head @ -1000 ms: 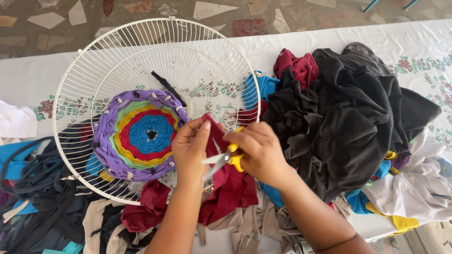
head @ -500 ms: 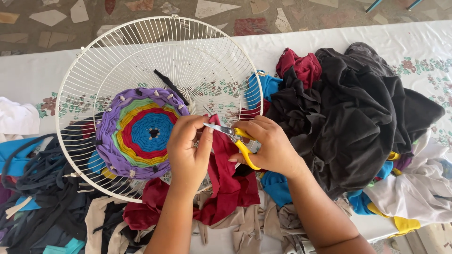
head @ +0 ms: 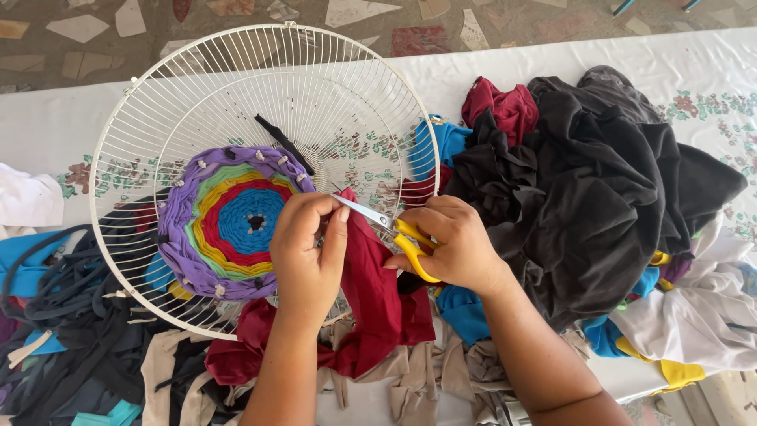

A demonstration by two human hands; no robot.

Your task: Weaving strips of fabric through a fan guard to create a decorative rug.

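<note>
Dark red fabric strip [head: 371, 260] sits pinched in my left hand [head: 307, 252]; my right hand [head: 453, 244] grips yellow-handled scissors [head: 394, 233], blades pointing left toward it.

At the right of the frame a big heap of black cloth [head: 607, 189] sits on my counter [head: 47, 126], which wears a white flowered cover. Dark strips [head: 55, 347] pile at lower left, white fabric [head: 694, 315] at lower right, stone floor [head: 95, 39] along the top.
</note>
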